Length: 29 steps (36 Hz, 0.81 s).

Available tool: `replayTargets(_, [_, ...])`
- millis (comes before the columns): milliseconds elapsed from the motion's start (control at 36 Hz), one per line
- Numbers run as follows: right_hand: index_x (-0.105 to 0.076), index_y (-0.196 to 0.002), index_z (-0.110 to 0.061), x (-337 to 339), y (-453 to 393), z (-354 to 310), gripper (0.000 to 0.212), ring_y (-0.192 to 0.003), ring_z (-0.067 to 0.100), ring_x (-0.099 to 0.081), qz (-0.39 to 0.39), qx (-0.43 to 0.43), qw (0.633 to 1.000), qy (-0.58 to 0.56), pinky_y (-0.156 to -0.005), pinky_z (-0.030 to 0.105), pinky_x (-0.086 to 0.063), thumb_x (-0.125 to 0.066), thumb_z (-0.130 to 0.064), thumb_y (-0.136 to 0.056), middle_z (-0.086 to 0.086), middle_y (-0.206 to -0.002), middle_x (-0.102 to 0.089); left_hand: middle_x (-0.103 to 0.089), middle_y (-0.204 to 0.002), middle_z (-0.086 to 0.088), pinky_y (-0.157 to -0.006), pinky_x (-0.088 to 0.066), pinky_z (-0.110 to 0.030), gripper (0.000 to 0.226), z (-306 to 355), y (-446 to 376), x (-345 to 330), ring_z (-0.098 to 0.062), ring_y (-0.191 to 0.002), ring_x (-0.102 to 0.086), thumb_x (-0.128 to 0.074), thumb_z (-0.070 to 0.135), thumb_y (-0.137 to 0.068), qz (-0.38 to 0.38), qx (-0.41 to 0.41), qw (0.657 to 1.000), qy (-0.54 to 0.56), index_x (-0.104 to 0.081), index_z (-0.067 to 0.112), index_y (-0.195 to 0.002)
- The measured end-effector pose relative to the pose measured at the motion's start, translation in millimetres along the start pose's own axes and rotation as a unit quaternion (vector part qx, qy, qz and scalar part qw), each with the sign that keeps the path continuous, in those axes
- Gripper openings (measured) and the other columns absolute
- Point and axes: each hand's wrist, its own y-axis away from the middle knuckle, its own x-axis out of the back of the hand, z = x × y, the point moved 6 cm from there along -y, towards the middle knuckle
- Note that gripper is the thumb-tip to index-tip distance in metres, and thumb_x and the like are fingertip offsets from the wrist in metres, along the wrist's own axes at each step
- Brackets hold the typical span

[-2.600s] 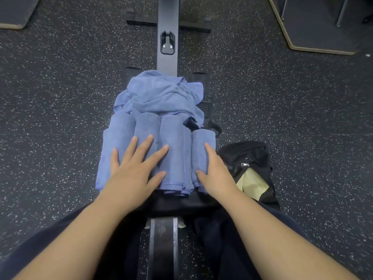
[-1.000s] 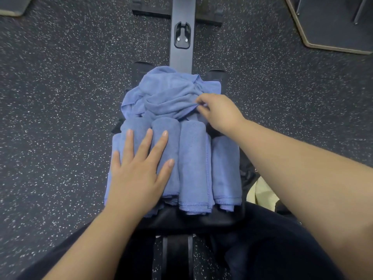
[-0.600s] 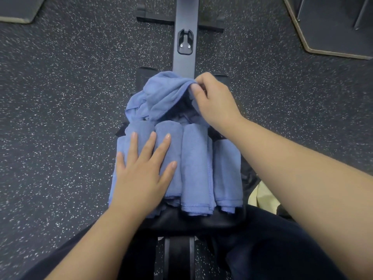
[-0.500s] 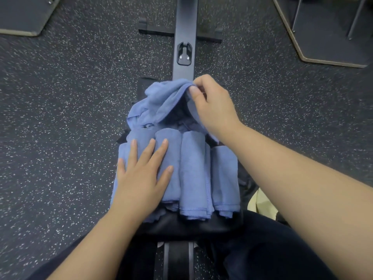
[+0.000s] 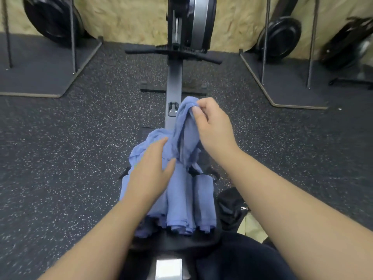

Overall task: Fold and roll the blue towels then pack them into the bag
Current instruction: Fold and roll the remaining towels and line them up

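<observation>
A: Item one, loose blue towel point(image 5: 182, 126)?
B: Pinched at its top by the right hand point(image 5: 212, 126), raised above the seat's far edge.
A: Left hand point(image 5: 151, 170)?
B: Fingers straight, gripping nothing, over the rolled towels point(image 5: 189, 201) on the seat point(image 5: 181, 239). Black bag point(image 5: 232, 207) lies beside the seat's right edge.

Place: gym.
Floor: black rubber flooring with white speckles point(image 5: 70, 158).
Equipment: grey rowing-machine rail point(image 5: 174, 81), black flywheel housing point(image 5: 193, 21); more black machines point(image 5: 282, 37) on dark mats point(image 5: 40, 67).
</observation>
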Motion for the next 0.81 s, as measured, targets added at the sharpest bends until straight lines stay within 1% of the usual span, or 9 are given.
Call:
replayTargets(56, [-0.057, -0.105, -0.013, 16.8, 1.3, -12.8, 0.016, -0.088, 0.016, -0.057, 0.013, 0.001, 1.0, -0.001, -0.078, 0.033, -0.043, -0.047, -0.025, -0.099, -0.005, -0.091, -0.062, -0.048, -0.141, 0.007, -0.101, -0.039, -0.035, 0.048, 21.9, -8.1, 10.4, -0.015, -0.128, -0.047, -0.056, 0.027, -0.094, 0.023, -0.007, 1.0, 0.012, -0.043, 0.023, -0.139])
replayTargets(139, [-0.056, -0.107, -0.014, 40.2, 3.2, -30.3, 0.017, -0.089, 0.017, -0.057, 0.023, 0.003, 1.0, 0.003, -0.079, 0.035, -0.044, -0.046, -0.026, -0.1, -0.003, -0.094, -0.063, -0.052, -0.137, 0.009, -0.1, -0.041, -0.036, 0.043, 51.9, -17.1, 21.2, -0.013, -0.124, -0.05, -0.057, 0.028, -0.093, 0.035, -0.023, 0.999, 0.027, -0.048, 0.025, -0.135])
replayTargets(278, [-0.054, -0.108, -0.014, 77.1, 6.9, -59.4, 0.017, -0.086, 0.016, -0.056, 0.042, 0.025, 0.999, 0.005, -0.075, 0.033, -0.042, -0.044, -0.026, -0.101, -0.005, -0.091, -0.06, -0.054, -0.135, 0.011, -0.099, -0.042, -0.036, 0.043, 97.4, -20.3, 34.1, -0.014, -0.12, -0.053, -0.057, 0.027, -0.093, 0.038, -0.044, 0.998, 0.027, -0.048, 0.024, -0.135])
replayTargets(361, [-0.054, -0.106, -0.015, 98.0, 8.5, -75.0, 0.015, -0.087, 0.017, -0.056, 0.061, 0.041, 0.997, 0.007, -0.076, 0.034, -0.042, -0.045, -0.025, -0.1, -0.004, -0.092, -0.061, -0.059, -0.128, 0.011, -0.093, -0.045, -0.035, 0.038, 115.5, -19.0, 46.4, -0.014, -0.113, -0.057, -0.057, 0.026, -0.093, 0.06, -0.05, 0.996, 0.037, -0.051, 0.027, -0.131])
replayTargets(444, [-0.056, -0.105, -0.015, 118.7, 9.1, -92.0, 0.015, -0.087, 0.016, -0.057, 0.082, 0.06, 0.995, 0.007, -0.076, 0.034, -0.043, -0.046, -0.026, -0.1, -0.004, -0.093, -0.062, -0.063, -0.119, 0.011, -0.09, -0.048, -0.038, 0.033, 130.3, -17.2, 60.7, -0.013, -0.106, -0.061, -0.058, 0.028, -0.092, 0.082, -0.05, 0.994, 0.058, -0.053, 0.031, -0.125])
replayTargets(583, [-0.056, -0.107, -0.012, 152.5, 12.9, -123.0, 0.017, -0.085, 0.014, -0.055, 0.102, 0.088, 0.991, 0.0, -0.072, 0.028, -0.038, -0.045, -0.024, -0.1, -0.006, -0.09, -0.059, -0.064, -0.115, 0.008, -0.085, -0.049, -0.036, 0.027, 166.2, -9.4, 74.1, -0.015, -0.101, -0.061, -0.058, 0.028, -0.093, 0.076, -0.073, 0.993, 0.047, -0.056, 0.026, -0.12])
replayTargets(639, [-0.056, -0.107, -0.013, 163.7, 17.6, -136.3, 0.016, -0.083, 0.013, -0.054, 0.108, 0.095, 0.99, -0.006, -0.072, 0.029, -0.039, -0.045, -0.024, -0.1, -0.007, -0.088, -0.058, -0.066, -0.11, 0.007, -0.083, -0.05, -0.038, 0.023, 177.7, -4.8, 79.4, -0.016, -0.096, -0.062, -0.059, 0.031, -0.091, 0.072, -0.067, 0.994, 0.045, -0.058, 0.025, -0.113])
replayTargets(722, [-0.056, -0.106, -0.014, 179.3, 26.0, -153.5, 0.016, -0.086, 0.015, -0.056, 0.118, 0.1, 0.988, -0.015, -0.075, 0.033, -0.042, -0.045, -0.024, -0.1, -0.008, -0.09, -0.059, -0.065, -0.095, 0.01, -0.077, -0.053, -0.041, 0.016, 191.0, 4.7, 82.4, -0.014, -0.086, -0.063, -0.059, 0.038, -0.089, 0.047, -0.062, 0.996, 0.037, -0.059, 0.027, -0.1])
replayTargets(806, [-0.056, -0.105, -0.014, 194.2, 37.0, -169.4, 0.015, -0.086, 0.014, -0.057, 0.123, 0.108, 0.986, -0.023, -0.076, 0.033, -0.043, -0.045, -0.023, -0.1, -0.007, -0.089, -0.06, -0.065, -0.086, 0.007, -0.074, -0.053, -0.041, 0.009, 199.3, 15.7, 89.7, -0.016, -0.081, -0.063, -0.057, 0.033, -0.09, 0.053, -0.065, 0.996, 0.016, -0.059, 0.025, -0.091])
